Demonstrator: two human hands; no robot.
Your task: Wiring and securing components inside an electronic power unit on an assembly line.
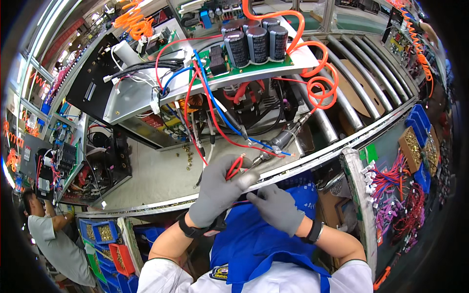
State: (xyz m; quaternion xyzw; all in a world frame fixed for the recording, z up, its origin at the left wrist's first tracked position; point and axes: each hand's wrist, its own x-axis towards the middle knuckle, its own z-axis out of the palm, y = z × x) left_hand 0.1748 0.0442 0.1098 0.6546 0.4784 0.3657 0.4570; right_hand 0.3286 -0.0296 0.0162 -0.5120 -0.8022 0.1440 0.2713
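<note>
My left hand (217,188), in a grey glove, is closed around a short loop of red wire (236,167) just above the bench's front edge. Close beside it, in front of the blue apron (264,234), my right hand (277,209) has its gloved fingers curled in a pinch; what they hold is too small to make out. A pneumatic screwdriver (282,140) lies by the bench edge, its tip near my left fingers. Behind my hands stands an open metal chassis (161,110), with red and blue wires (211,95) hanging down its front.
Large black capacitors (256,44) rise from a green circuit board. An orange coiled hose (325,73) hangs over the rollers (361,83) at right. Wire bundles (398,195) and blue parts bins (417,122) lie far right. A co-worker (56,234) stands at left beside more bins.
</note>
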